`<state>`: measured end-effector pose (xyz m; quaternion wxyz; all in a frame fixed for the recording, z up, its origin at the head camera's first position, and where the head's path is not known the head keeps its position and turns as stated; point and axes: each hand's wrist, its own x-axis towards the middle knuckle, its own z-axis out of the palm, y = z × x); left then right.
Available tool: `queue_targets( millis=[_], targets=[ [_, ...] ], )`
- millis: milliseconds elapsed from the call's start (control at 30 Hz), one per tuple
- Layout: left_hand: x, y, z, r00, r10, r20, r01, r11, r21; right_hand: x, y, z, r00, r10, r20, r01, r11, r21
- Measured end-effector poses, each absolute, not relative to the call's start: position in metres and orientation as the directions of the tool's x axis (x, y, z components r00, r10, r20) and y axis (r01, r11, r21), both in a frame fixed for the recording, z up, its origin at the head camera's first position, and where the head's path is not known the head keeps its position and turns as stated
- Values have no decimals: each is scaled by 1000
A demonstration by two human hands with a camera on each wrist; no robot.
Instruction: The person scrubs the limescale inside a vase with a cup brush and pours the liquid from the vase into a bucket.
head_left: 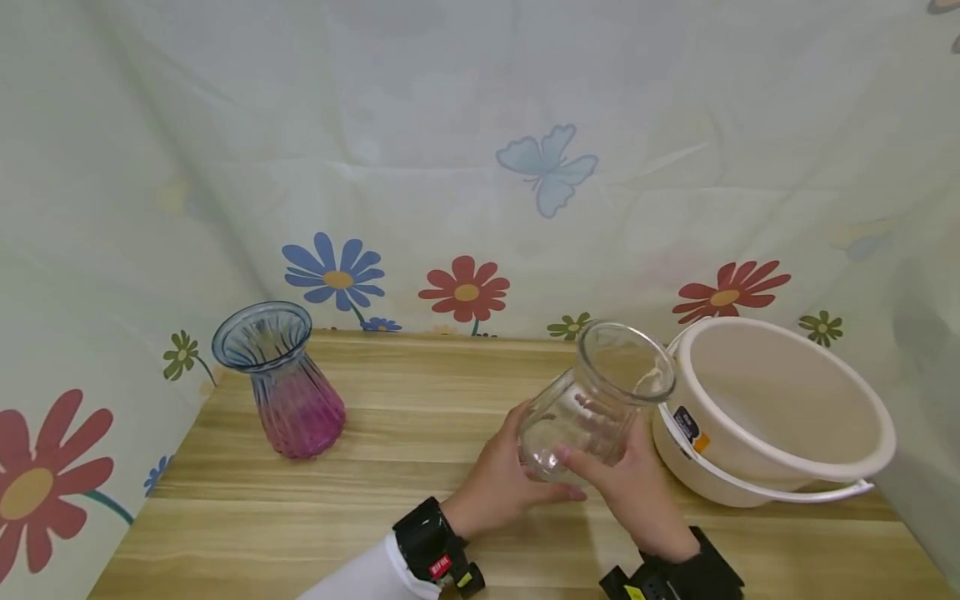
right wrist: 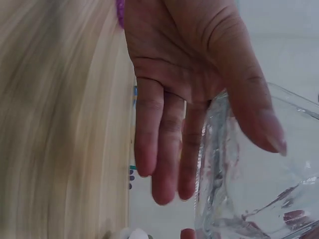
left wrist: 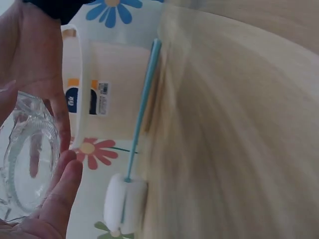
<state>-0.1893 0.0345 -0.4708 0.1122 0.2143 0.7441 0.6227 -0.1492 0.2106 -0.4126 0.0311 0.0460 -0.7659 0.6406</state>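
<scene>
Both hands hold a clear glass vase (head_left: 573,429) in the head view, tilted with its wide mouth leaning up to the right. My left hand (head_left: 498,479) cups its left side and base. On the right side, my right hand (head_left: 630,487) grips it with the thumb across the front and the fingers mostly hidden behind the glass. In the right wrist view, the left thumb lies over the glass and the left fingers (right wrist: 169,144) stretch past its base. The left wrist view shows the thick base of the vase (left wrist: 32,164) between the two hands.
A cream bucket (head_left: 780,392) with a white handle stands to the right of the hands. Behind them lies a sponge brush (left wrist: 142,112) with a teal handle and white head. At the left stands a blue-to-pink ribbed glass vase (head_left: 300,400). A flowered curtain (head_left: 420,192) backs the wooden table (head_left: 405,400).
</scene>
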Motion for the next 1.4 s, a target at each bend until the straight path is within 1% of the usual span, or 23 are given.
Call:
queue_targets(
  millis=[133,233,400,500,833,1100,1267,1400],
  targets=[
    [-189,28,-485,-885,459,71,163,164,973,-151,203,-422,-992,-37,117,-123,259,-958],
    [-189,22,-493,-884,464,54,150,171,974,-150,198,-427,-993,-39,113,-120,282,-952],
    [-186,13,-498,-889,458,8,128,231,965,-147,190,-432,-996,-35,82,-88,277,-957],
    [-185,9,-500,-888,459,-1,124,241,963,-145,186,-435,-995,-38,87,-94,278,-956],
    [-183,-2,-504,-885,465,17,131,215,968,-146,177,-446,-994,-22,108,-109,348,-931],
    [-183,-8,-504,-888,459,19,148,247,958,-144,171,-445,-996,-18,85,-86,328,-941],
    [-183,-14,-503,-898,440,31,173,288,942,-148,167,-447,-995,-30,96,-101,317,-943],
    [-183,-20,-500,-910,413,27,162,296,941,-153,161,-446,-993,-42,108,-115,331,-936]
  ],
)
